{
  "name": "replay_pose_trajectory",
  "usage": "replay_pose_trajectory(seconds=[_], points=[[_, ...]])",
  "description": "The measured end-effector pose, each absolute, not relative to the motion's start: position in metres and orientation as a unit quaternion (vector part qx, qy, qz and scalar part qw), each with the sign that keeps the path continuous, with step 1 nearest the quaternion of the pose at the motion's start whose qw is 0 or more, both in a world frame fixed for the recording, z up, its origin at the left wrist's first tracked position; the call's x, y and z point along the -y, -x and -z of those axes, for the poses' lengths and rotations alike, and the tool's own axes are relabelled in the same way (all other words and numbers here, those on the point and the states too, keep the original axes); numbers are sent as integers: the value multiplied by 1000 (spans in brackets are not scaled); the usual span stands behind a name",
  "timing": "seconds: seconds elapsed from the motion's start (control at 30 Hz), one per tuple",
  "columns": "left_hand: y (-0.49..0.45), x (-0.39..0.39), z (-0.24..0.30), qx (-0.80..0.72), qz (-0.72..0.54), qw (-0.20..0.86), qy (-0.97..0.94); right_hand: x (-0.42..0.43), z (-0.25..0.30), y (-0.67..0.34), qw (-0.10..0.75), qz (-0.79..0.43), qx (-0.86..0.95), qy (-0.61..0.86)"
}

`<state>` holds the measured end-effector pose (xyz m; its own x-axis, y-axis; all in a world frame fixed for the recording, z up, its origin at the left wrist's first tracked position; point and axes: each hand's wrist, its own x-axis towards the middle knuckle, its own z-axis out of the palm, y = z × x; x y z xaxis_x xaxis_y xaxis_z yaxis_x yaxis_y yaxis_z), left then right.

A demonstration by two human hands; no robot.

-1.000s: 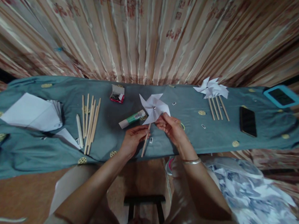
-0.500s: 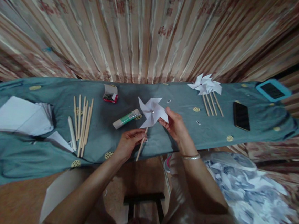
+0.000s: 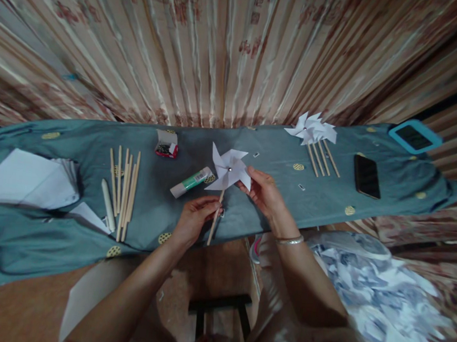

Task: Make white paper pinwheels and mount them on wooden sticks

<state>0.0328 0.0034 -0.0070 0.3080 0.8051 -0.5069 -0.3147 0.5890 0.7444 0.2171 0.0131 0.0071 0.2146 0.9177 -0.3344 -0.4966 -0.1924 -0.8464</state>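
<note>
Over the table's near edge, a white paper pinwheel (image 3: pixel 229 169) with a pin head at its centre faces up at me. Its wooden stick (image 3: pixel 215 220) is pinched low down by my left hand (image 3: pixel 196 217), thumb and fingers closed. My right hand (image 3: pixel 265 191) is at the pinwheel's right side, its curled fingers and thumb on a blade. A green and white glue stick (image 3: pixel 190 183) lies left of the pinwheel. Beyond it stands an opened small red box (image 3: pixel 167 149) with small dark pieces inside.
Several wooden sticks (image 3: pixel 125 200), a white pen-like stick (image 3: pixel 108 203) and a stack of paper (image 3: pixel 22 178) lie left. Several finished pinwheels (image 3: pixel 313 129), a phone (image 3: pixel 366 176) and a blue-framed tablet (image 3: pixel 415 137) lie right. A bag of paper pieces (image 3: pixel 384 299) stands below the table.
The pinwheel's blades have turned a little about the pin. My right hand has shifted slightly left and down with the blade; my left hand stays on the stick.
</note>
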Motion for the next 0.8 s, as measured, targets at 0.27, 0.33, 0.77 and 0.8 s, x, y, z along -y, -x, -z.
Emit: replay_pose_trajectory(seconds=[0.27,0.33,0.77,0.8], points=[[-33,-5,7,-467,-376,756,-263,-12,-5,-214,592,-591,223,501],[-33,-6,7,-466,-376,757,-263,-12,-5,-214,591,-590,220,504],[-34,-8,7,-469,-394,750,-249,-10,-10,-208,576,-619,199,494],[-34,-9,7,-469,-395,750,-249,-10,-10,-208,574,-620,201,495]])
